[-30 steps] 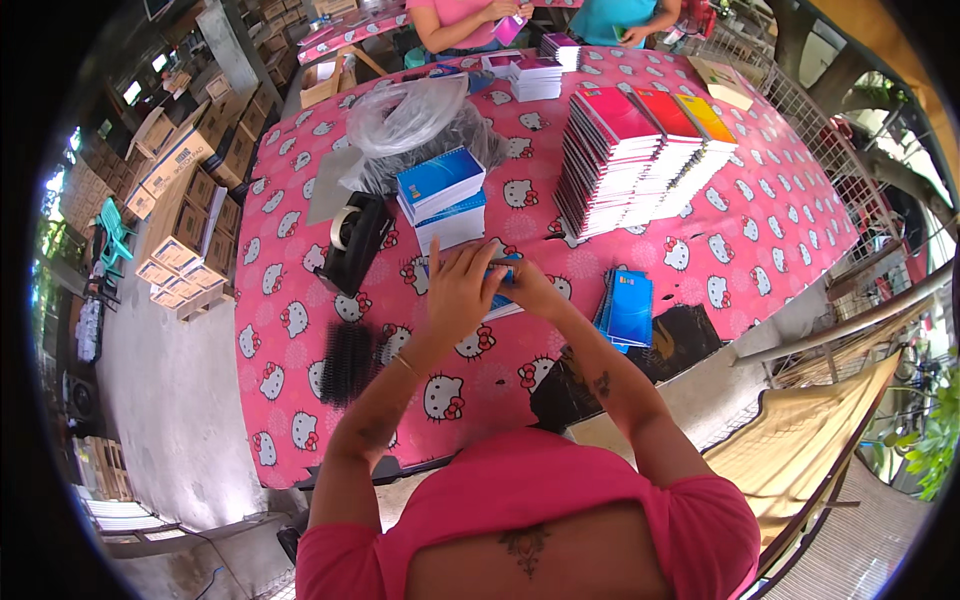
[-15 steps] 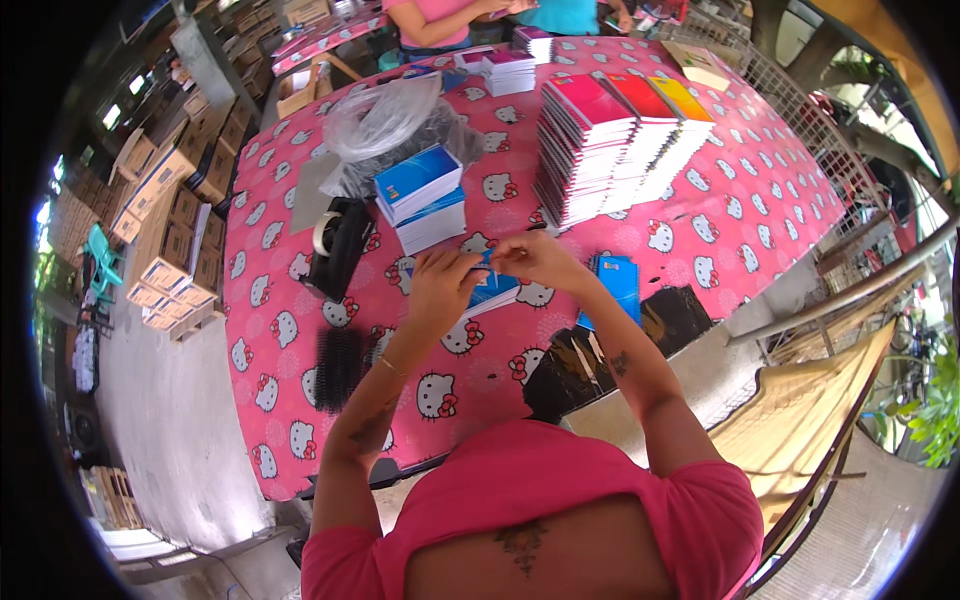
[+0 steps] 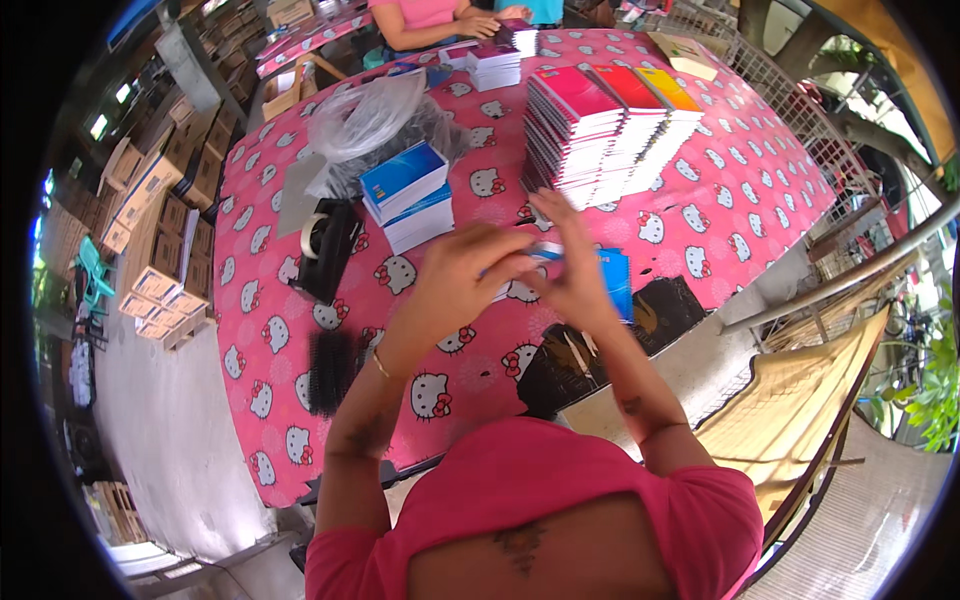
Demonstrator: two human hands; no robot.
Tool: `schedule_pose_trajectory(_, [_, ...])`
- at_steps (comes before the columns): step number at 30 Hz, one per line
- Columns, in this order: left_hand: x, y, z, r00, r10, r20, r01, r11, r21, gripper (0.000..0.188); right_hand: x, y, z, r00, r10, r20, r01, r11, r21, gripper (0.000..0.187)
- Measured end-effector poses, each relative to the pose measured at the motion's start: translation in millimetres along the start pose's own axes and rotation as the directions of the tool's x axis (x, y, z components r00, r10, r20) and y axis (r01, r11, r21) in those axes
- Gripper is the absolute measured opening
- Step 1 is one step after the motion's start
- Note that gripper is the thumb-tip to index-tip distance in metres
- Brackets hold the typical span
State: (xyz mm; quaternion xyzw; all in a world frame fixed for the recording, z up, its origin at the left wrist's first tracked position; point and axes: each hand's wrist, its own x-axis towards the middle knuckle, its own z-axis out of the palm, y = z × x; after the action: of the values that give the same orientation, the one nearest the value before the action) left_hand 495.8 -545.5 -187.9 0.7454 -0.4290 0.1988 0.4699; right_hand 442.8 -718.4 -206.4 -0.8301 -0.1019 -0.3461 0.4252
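Note:
Over the table in front of me, a small blue notebook point(image 3: 547, 250) shows between my hands, mostly covered by fingers and blurred by motion. My left hand point(image 3: 468, 265) curls round its left side, fingers and thumb closed on it. On the other side, my right hand point(image 3: 568, 268) has it between the thumb and the raised, stretched fingers. Another blue notebook point(image 3: 616, 284) lies flat beside my right wrist. Beyond my left hand stands a stack of blue-covered notebooks point(image 3: 408, 185), its upper part turned against the lower.
A black tape dispenser point(image 3: 328, 250) stands left, with black binding coils point(image 3: 335, 368) nearer me. Tall stacks of pink, red and yellow spiral notebooks point(image 3: 610, 130) rise ahead, right of a clear plastic bag point(image 3: 375, 120). Across the table, a person in pink point(image 3: 420, 22) handles purple notebooks point(image 3: 494, 68).
Both hands have lifted off the table with the blue notebook and turned it. My right hand's fingers have gone from a pinch to stretched upward. The person opposite now reaches onto the purple notebooks.

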Motion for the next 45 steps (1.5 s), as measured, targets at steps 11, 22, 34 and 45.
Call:
schedule_pose_trajectory(11, [-140.2, -71.6, 31.8, 0.964, -0.024, 0.265, -0.128, 0.832, 0.539, 0.036, -127.3, 129.1, -62.8, 0.902, 0.197, 0.383, 0.118, 0.742, -0.66, 0.064])
schedule_pose_trajectory(22, [-92.9, -54.9, 9.9, 0.999, -0.052, -0.003, 0.044, 0.815, 0.578, 0.031, -44.5, 96.8, 75.0, 0.87, 0.228, 0.438, -0.391, 0.859, 0.33, 0.063])
schedule_pose_trajectory(34, [-273.6, -65.4, -59.6, 0.775, -0.574, -0.263, 0.486, 0.276, 0.829, 0.013, -40.8, 94.7, 112.3, 0.813, 0.225, 0.537, -0.553, 0.587, 0.591, 0.024])
schedule_pose_trajectory(45, [-247.6, -43.3, -56.9, 0.8, -0.496, -0.337, 0.569, 0.45, 0.689, 0.031, -37.5, 109.3, 108.5, 0.773, 0.197, 0.602, -0.528, 0.727, 0.44, 0.033])
